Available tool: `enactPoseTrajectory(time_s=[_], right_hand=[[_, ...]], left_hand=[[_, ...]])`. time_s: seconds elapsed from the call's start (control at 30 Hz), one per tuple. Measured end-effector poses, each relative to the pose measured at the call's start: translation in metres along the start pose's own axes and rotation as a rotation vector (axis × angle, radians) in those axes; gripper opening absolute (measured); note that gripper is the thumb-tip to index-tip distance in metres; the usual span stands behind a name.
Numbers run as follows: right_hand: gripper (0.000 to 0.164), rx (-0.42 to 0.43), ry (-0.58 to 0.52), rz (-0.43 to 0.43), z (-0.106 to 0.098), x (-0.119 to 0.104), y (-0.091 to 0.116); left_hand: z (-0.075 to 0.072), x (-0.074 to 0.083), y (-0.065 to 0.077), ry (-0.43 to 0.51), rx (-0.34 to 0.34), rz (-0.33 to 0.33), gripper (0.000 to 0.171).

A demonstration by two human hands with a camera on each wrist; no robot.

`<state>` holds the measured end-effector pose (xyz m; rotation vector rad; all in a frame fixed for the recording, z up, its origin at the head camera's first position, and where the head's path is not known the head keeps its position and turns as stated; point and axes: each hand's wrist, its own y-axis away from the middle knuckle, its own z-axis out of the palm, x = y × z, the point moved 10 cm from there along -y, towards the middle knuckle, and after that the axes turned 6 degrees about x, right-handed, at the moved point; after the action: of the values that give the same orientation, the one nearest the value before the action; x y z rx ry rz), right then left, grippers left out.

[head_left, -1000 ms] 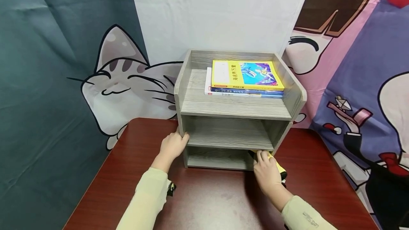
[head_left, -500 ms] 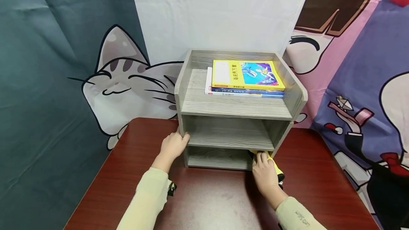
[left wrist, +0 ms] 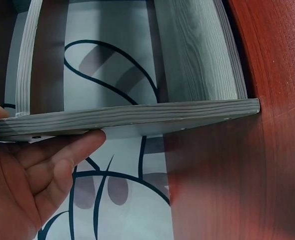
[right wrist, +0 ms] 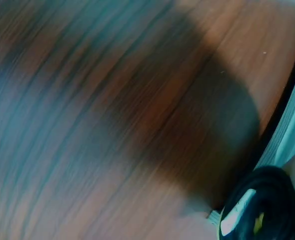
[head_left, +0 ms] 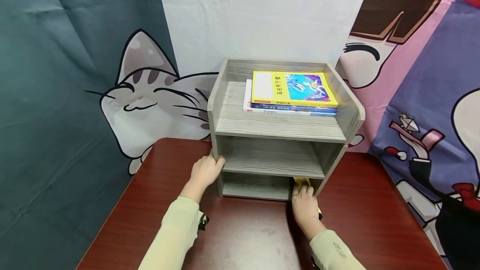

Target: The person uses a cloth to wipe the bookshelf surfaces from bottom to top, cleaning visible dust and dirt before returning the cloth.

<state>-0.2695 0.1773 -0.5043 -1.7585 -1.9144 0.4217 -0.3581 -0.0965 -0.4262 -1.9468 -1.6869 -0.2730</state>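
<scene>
A grey wood-grain desktop shelf (head_left: 281,126) stands on the table. My left hand (head_left: 206,172) grips the front edge of its left side panel, and in the left wrist view the fingers (left wrist: 80,150) lie along the panel's outer face with the thumb on the other side. At the right end of the lowest compartment, my right hand (head_left: 305,207) holds a yellow-and-black object (head_left: 301,181), its far end inside the opening. The right wrist view shows a round black end (right wrist: 255,200) with a white patch. The hand covers most of it, and I cannot tell its kind.
Several stacked books (head_left: 294,91), a yellow one uppermost, lie on the shelf's top tier. The dark red table (head_left: 247,236) extends around the shelf. A cartoon-printed cloth (head_left: 150,103) hangs close behind.
My right hand has moved left and carried the yellow-and-black object further into the lowest compartment, so less of it sticks out. My left hand keeps its grip on the side panel.
</scene>
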Motion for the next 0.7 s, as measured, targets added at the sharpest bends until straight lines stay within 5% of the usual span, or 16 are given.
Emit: enactPoseTrajectory(time_s=[0.23,0.5,0.7], right_hand=[[0.025,-0.027,-0.120,0.081,0.010,-0.006,-0.004],[0.058,-0.144,-0.214,0.092,0.019,-0.037,-0.012],[0.061,-0.166,-0.272,0.158,0.022,-0.055,-0.018]], left_hand=[[-0.003,-0.002,0.000,-0.004,0.013,0.002,0.038],[0.000,0.000,-0.001,-0.002,-0.014,0.001,0.038],[0.001,0.001,-0.001,-0.010,-0.009,0.002,0.039]])
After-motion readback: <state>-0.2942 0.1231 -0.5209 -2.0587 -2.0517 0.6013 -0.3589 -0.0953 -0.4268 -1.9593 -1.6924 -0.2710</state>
